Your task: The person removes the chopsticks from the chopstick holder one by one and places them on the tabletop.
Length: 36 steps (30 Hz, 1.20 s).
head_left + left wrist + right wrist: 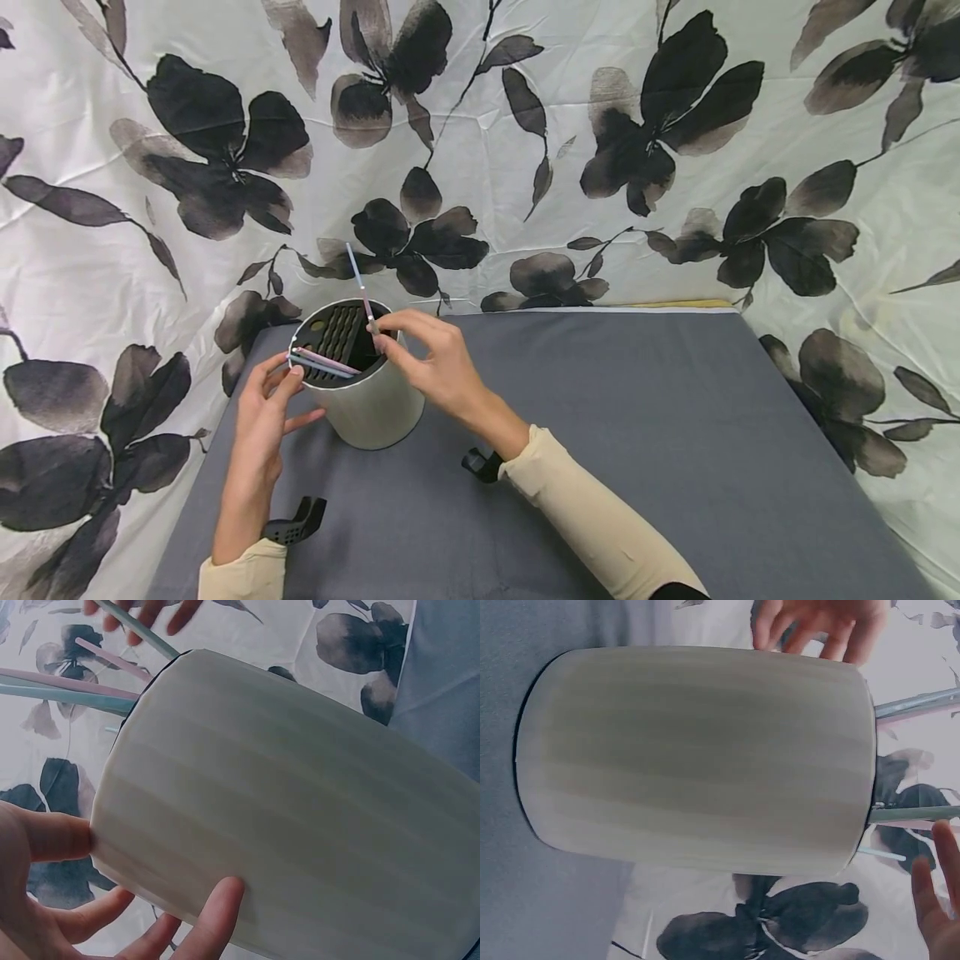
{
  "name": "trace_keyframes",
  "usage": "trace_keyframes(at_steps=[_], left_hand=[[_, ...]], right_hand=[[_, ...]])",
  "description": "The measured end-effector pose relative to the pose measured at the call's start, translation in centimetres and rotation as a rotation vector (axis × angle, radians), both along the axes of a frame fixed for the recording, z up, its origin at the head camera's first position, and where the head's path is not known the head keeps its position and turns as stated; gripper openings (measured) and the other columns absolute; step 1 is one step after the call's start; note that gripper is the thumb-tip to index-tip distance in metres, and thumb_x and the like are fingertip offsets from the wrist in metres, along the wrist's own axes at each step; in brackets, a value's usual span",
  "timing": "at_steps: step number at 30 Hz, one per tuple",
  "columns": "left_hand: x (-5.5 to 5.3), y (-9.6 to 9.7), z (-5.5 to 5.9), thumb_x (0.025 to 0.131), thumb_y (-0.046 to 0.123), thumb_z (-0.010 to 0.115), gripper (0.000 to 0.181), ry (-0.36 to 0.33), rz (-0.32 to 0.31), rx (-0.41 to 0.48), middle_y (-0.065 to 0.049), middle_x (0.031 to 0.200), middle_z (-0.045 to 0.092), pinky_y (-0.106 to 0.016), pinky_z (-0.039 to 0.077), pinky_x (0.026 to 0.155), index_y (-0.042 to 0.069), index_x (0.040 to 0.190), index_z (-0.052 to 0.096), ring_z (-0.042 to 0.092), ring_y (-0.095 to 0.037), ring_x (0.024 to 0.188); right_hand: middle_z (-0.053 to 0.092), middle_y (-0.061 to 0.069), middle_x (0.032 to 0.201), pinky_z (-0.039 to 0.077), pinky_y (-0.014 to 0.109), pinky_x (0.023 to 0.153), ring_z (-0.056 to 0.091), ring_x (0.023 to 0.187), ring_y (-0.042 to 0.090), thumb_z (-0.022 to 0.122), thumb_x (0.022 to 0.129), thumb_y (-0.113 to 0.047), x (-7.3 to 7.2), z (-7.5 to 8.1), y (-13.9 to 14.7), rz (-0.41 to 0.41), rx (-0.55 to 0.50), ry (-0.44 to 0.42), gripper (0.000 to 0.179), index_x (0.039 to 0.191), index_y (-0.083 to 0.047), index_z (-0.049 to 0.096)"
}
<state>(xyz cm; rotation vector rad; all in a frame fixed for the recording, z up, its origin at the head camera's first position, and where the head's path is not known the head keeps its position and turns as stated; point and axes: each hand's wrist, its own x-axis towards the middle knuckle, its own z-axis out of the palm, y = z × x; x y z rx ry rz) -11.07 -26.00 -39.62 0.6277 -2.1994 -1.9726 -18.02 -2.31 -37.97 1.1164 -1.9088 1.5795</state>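
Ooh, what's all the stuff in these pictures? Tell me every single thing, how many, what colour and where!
Container: one, off-white, at the table's back left
Slotted insert: one, black, inside the container
Thin sticks: at least four, pink and bluish, poking from the container's top; exact count unclear
Table cover: one, grey, under the container
Flowery cloth: count unclear, white with dark flowers, behind and beside the table
Strip: one, yellow, along the table's back edge
Wrist brackets: two, black, one by each wrist
Sleeves: two, cream, on the forearms
Left hand: one, bare, fingers touching the container
Right hand: one, bare, fingers pinching a stick above the rim
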Motion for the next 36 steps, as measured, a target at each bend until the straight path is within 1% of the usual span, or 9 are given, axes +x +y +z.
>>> trace_keyframes(at_steps=[5,12,18,21,25,29,31,32,36], left_hand=[[-0.1,0.0,0.0,0.108,0.033,0.058,0.052,0.003,0.003,-0.012,0.002,0.139,0.045,-0.029,0.068,0.071,0.016,0.154,0.041,0.053,-0.011,0.112],[-0.1,0.0,-0.1,0.108,0.032,0.058,0.049,0.011,0.011,-0.012,0.004,0.138,0.046,-0.027,0.068,0.07,0.018,0.152,0.042,0.054,-0.011,0.112],[-0.1,0.0,-0.3,0.108,0.034,0.058,0.05,0.003,0.011,-0.015,0.004,0.139,0.046,-0.029,0.068,0.071,0.019,0.152,0.042,0.053,-0.011,0.113],[-0.2,0.0,-0.2,0.108,0.034,0.058,0.049,0.007,0.015,-0.016,0.005,0.138,0.046,-0.028,0.068,0.07,0.019,0.152,0.042,0.053,-0.012,0.114],[-0.2,0.1,-0.4,0.107,0.035,0.059,0.049,0.009,0.016,-0.009,0.005,0.139,0.046,-0.028,0.068,0.07,0.02,0.151,0.043,0.052,-0.011,0.115],[-0.3,0.3,-0.3,0.107,0.035,0.058,0.048,0.012,0.019,-0.01,0.001,0.144,0.045,-0.027,0.067,0.069,0.02,0.151,0.044,0.051,-0.011,0.115],[-0.2,0.3,-0.3,0.107,0.035,0.058,0.047,0.017,0.023,-0.01,0.0,0.144,0.044,-0.027,0.067,0.069,0.02,0.15,0.044,0.052,-0.011,0.114],[-0.2,0.4,-0.3,0.107,0.034,0.058,0.047,0.02,0.025,-0.011,0.0,0.144,0.044,-0.027,0.067,0.069,0.02,0.15,0.044,0.052,-0.011,0.114],[-0.2,0.3,-0.3,0.107,0.033,0.059,0.045,0.025,0.03,-0.012,0.003,0.14,0.046,-0.027,0.067,0.069,0.02,0.148,0.046,0.054,-0.011,0.113]], right_hand=[[0.076,0.014,0.111,0.063,0.029,0.096,0.074,0.103,0.021,0.071,0.097,0.001,0.3,0.6,0.1,0.02,-0.091,-0.003,0.017,0.113,0.0,0.074],[0.075,0.018,0.112,0.065,0.032,0.092,0.076,0.102,0.025,0.068,0.097,0.005,0.6,1.0,0.3,0.002,-0.193,0.026,0.018,0.115,0.002,0.072],[0.075,0.023,0.102,0.068,0.043,0.081,0.076,0.09,0.034,0.067,0.094,0.013,0.6,1.6,0.5,-0.013,-0.349,0.022,0.023,0.116,0.007,0.069],[0.073,0.027,0.099,0.068,0.046,0.079,0.075,0.087,0.039,0.063,0.095,0.016,0.5,2.0,0.8,-0.014,-0.421,0.014,0.023,0.117,0.012,0.066],[0.07,0.031,0.099,0.068,0.044,0.081,0.075,0.089,0.036,0.06,0.1,0.011,0.4,2.5,1.5,-0.014,-0.494,0.017,0.021,0.12,0.016,0.062],[0.066,0.036,0.099,0.068,0.045,0.079,0.077,0.09,0.026,0.06,0.105,-0.002,0.4,3.0,2.3,-0.028,-0.562,0.013,0.026,0.121,0.017,0.059],[0.065,0.037,0.098,0.068,0.045,0.077,0.076,0.089,0.023,0.06,0.106,-0.006,0.5,3.3,2.7,-0.033,-0.594,-0.005,0.029,0.122,0.017,0.058],[0.065,0.036,0.098,0.068,0.045,0.076,0.076,0.089,0.019,0.06,0.106,-0.008,0.5,3.3,2.9,-0.043,-0.6,-0.015,0.03,0.122,0.017,0.058],[0.067,0.028,0.097,0.068,0.041,0.075,0.075,0.086,0.019,0.061,0.106,-0.008,0.5,3.1,4.0,-0.082,-0.603,-0.06,0.029,0.124,0.015,0.06]])
